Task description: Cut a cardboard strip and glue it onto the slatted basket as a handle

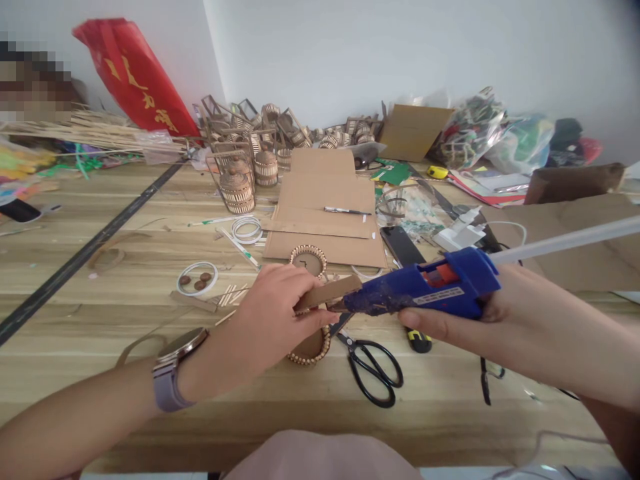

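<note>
My left hand [280, 310] pinches a flat brown strip [333, 292], possibly cardboard or bamboo. Wrapped round a blue glue gun [425, 287], my right hand [505, 313] points its nozzle left, close against the strip near my left fingertips. A long translucent glue stick [575, 240] sticks out of the gun's back. Under my left hand lies a round tray-like piece [310, 350] edged with short sticks, partly hidden. A similar round piece [309, 261] sits just beyond my fingers. Black-handled scissors [375, 373] rest on the table below the nozzle.
Cardboard sheets [325, 193] bear a pen [347, 211]. Small lidded baskets [237, 190] stand at the back left. A white ring [197, 279] surrounds several brown beads. A phone [403, 245], a utility knife [419, 340] and a white charger [463, 230] lie to the right. Another person is at far left.
</note>
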The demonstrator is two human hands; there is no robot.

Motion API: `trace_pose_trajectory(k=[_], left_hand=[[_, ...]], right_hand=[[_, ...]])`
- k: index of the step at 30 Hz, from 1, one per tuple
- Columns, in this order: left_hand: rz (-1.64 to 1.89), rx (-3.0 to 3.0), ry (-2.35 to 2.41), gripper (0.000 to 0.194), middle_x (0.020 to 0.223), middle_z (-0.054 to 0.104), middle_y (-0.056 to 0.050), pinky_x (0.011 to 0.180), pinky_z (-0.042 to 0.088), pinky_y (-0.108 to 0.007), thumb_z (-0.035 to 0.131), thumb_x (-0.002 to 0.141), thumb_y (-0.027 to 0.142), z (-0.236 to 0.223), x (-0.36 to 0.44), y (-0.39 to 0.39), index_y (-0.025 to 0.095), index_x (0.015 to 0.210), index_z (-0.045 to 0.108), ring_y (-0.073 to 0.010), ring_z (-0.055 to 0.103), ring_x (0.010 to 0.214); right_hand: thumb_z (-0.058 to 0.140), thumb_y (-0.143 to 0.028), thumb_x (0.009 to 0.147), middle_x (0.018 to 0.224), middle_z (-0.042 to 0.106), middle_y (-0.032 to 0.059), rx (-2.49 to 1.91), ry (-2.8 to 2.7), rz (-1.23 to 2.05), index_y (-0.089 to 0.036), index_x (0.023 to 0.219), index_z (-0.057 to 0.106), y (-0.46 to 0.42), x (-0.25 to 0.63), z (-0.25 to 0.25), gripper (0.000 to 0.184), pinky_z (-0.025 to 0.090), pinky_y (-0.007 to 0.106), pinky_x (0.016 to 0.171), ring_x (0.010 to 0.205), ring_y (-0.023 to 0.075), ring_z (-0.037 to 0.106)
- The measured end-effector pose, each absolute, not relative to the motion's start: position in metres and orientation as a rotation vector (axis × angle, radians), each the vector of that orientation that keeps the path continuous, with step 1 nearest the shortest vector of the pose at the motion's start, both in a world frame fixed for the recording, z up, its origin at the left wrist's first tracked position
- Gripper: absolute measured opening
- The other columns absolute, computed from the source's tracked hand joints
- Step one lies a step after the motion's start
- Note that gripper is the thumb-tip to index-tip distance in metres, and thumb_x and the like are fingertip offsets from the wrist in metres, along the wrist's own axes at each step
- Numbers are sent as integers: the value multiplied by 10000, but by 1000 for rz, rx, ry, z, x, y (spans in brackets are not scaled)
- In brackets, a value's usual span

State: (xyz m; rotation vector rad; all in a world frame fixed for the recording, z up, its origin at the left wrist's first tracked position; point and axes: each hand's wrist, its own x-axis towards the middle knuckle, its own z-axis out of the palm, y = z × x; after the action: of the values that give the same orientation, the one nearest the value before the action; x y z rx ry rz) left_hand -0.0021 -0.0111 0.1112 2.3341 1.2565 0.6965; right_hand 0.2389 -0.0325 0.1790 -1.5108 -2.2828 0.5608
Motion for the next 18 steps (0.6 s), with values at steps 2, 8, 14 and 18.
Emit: trace_pose_trajectory(k=[2,8,14,18], left_hand=[[691,2332,1255,221,791,618,3,819,418,-334,725,820,396,112,-2,-11,200,776,633,-203,549,823],[670,2317,1258,225,764,609,16,759,402,-315,741,805,358,116,0,-9,190,738,607,-192,547,793],[628,2313,1298,302,696,577,30,692,382,-294,766,769,344,121,2,-8,184,645,542,-175,533,731],[645,2300,1294,318,674,559,34,683,383,-293,745,777,377,120,2,-8,193,630,532,-174,524,714]], right_hand=[[586,-574,816,482,598,-37,-1518,-2276,562,-266,622,648,-33,239,179,369,389,235,360,417,133,492],[585,-593,805,463,585,-37,-1542,-2265,549,-259,577,618,-33,242,178,406,387,230,338,396,128,489],[599,-586,805,463,602,-37,-1520,-2263,537,-269,590,651,-38,247,179,387,416,230,343,392,130,504],[604,-611,784,483,622,-18,-1548,-2225,527,-280,584,662,-42,253,176,391,438,257,344,393,149,518]])
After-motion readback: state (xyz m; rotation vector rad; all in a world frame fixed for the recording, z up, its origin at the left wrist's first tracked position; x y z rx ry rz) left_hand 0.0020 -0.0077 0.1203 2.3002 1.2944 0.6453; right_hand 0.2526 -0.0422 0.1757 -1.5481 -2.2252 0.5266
